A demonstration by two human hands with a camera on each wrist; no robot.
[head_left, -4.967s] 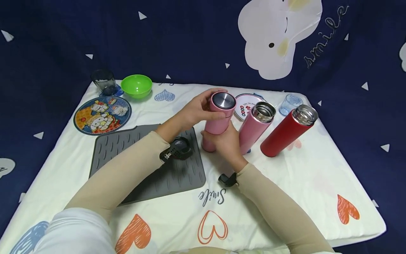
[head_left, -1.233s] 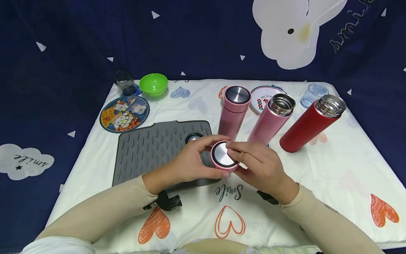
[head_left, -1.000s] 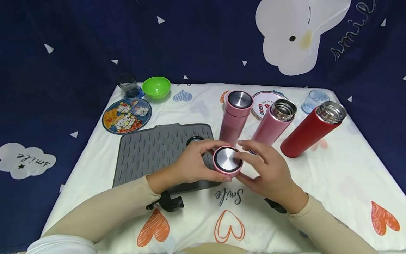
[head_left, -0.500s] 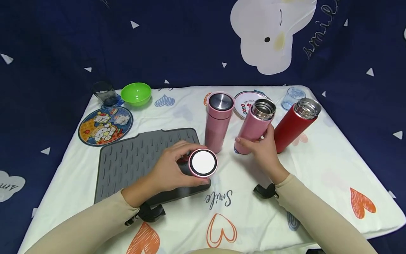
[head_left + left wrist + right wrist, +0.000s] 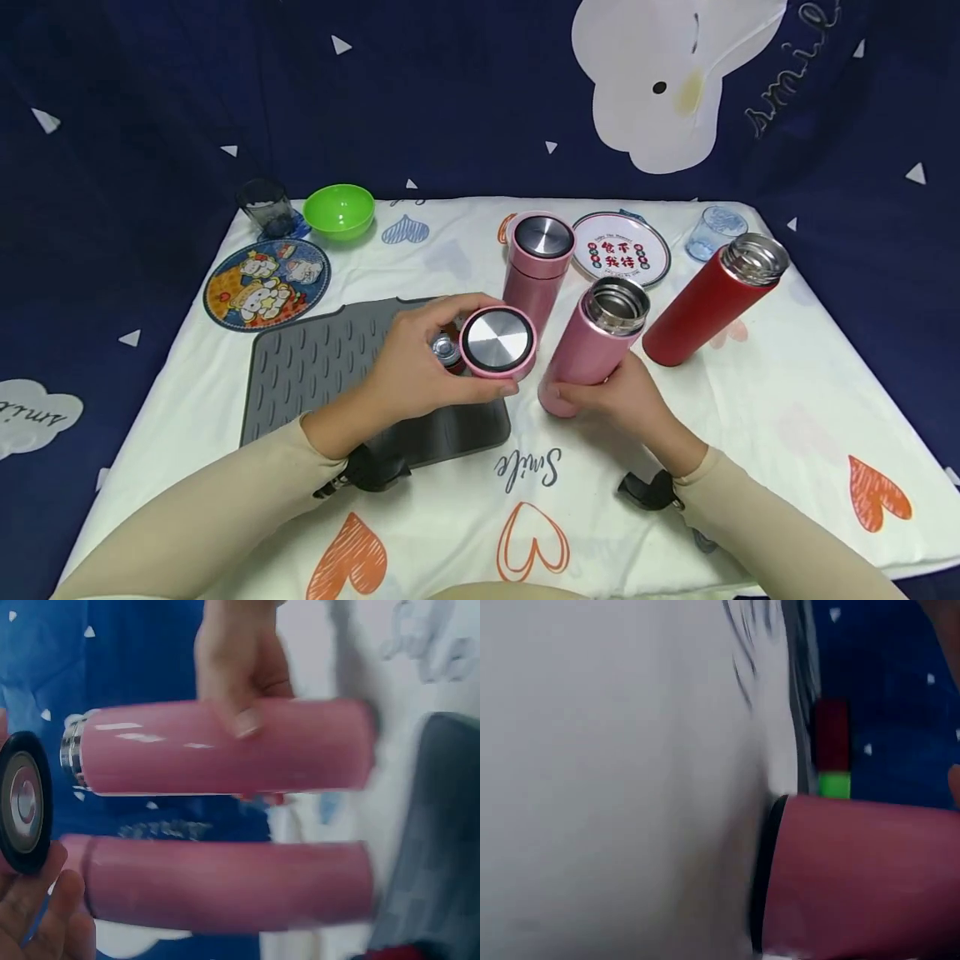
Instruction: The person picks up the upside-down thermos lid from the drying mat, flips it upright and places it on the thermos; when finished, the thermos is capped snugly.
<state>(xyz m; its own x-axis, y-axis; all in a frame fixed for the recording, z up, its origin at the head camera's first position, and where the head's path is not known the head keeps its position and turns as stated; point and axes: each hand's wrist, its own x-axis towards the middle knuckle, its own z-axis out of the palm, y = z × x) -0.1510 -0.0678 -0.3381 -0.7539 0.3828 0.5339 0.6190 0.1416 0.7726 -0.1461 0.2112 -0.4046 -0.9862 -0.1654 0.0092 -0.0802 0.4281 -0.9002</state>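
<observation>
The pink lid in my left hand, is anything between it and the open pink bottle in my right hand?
Nothing visible. The pink lid in the left hand sits just left of the open pink bottle held by the right hand, with bare gap between.

A capped pink flask (image 5: 534,268) stands upright near the middle of the desk (image 5: 787,400), which is covered by a white cloth printed with hearts. To its right a red flask (image 5: 705,304) stands without a cap, its steel mouth bare. Behind them lies a round white plate (image 5: 621,258) with coloured characters, and at the far right corner sits a pale blue glass (image 5: 712,232). A grey ribbed mat (image 5: 322,375) lies on the left half, with a round cartoon plate (image 5: 266,283) just beyond it. Farther back stand a green bowl (image 5: 339,211) and a dark tumbler (image 5: 267,207). A dark blue cloth (image 5: 420,92) with white clouds hangs behind.
</observation>
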